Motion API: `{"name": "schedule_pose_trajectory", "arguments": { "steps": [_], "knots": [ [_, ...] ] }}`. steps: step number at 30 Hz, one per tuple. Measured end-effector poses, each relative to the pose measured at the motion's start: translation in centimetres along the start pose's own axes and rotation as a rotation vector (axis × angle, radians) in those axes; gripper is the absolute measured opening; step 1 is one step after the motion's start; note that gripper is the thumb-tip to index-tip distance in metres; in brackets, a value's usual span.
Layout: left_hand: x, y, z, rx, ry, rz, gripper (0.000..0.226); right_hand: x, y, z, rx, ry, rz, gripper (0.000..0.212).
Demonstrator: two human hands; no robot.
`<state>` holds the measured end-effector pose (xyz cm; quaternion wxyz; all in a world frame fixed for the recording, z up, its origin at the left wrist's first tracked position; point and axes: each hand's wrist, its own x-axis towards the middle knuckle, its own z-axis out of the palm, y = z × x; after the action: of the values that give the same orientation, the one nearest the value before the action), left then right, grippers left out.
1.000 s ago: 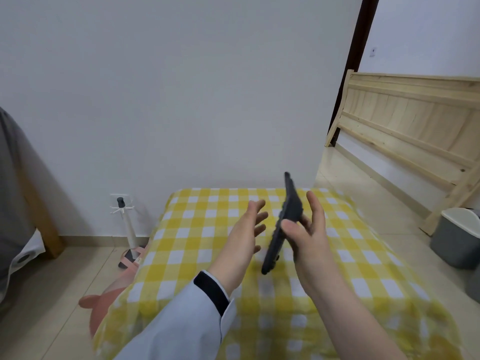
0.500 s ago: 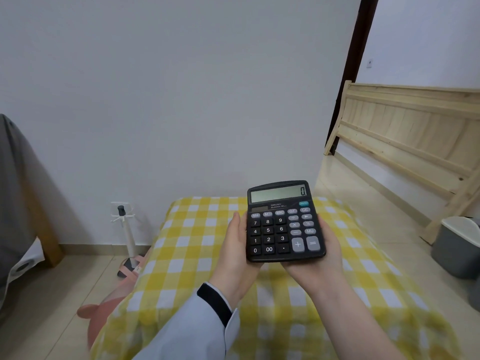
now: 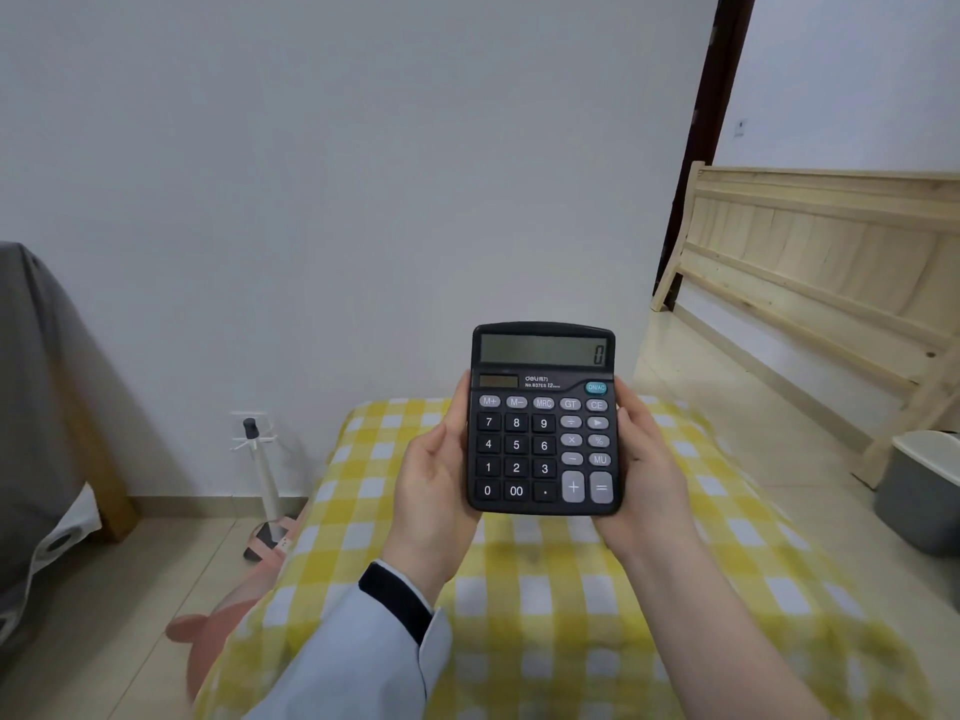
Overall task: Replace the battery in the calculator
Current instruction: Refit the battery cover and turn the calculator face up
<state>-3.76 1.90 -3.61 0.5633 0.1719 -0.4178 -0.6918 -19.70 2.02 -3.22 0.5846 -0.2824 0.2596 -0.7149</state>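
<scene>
A black desk calculator point(image 3: 543, 423) is held up in the air with its keys and screen facing me; the screen reads 0. My left hand point(image 3: 434, 480) grips its left edge and my right hand point(image 3: 644, 470) grips its right edge, fingers behind the body. Its back side is hidden. No loose battery shows in view. Below the hands lies a surface covered with a yellow and white checked cloth point(image 3: 519, 605).
A light wooden bed frame point(image 3: 810, 283) leans against the right wall. A grey bin with a white rim point(image 3: 919, 491) stands on the floor at right. A white stand point(image 3: 262, 470) and a pink item point(image 3: 208, 641) sit on the floor at left, beside grey fabric point(image 3: 36, 407).
The calculator was edge-on in my right hand alone; it has turned keys-up toward me, my left hand has taken its left edge, and both hands have raised it slightly.
</scene>
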Motion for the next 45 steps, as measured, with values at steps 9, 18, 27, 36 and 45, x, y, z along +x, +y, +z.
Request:
{"name": "schedule_pose_trajectory", "arguments": {
  "steps": [9, 18, 27, 36, 45],
  "knots": [
    [-0.1, -0.1, 0.1, -0.034, 0.029, -0.015, 0.057, -0.1, 0.1, 0.0, 0.005, 0.001, 0.009, 0.033],
    [0.4, -0.7, 0.0, -0.080, 0.322, -0.071, 0.052, 0.0, 1.1, 0.5, -0.317, 0.258, -0.054, 0.021],
    [0.4, -2.1, -1.9, 0.206, 0.489, -0.143, 0.047, -0.1, 2.4, -0.7, -0.573, 0.354, -0.017, 0.025],
    [1.1, -3.3, -3.9, 0.366, 0.519, -0.241, 0.046, 1.0, 3.5, -2.4, -0.726, 0.279, 0.145, 0.034],
    [2.2, -4.4, -5.3, 0.449, 0.523, -0.196, 0.049, 1.4, 3.4, -3.5, -0.893, 0.273, 0.096, 0.029]
  ]
}}
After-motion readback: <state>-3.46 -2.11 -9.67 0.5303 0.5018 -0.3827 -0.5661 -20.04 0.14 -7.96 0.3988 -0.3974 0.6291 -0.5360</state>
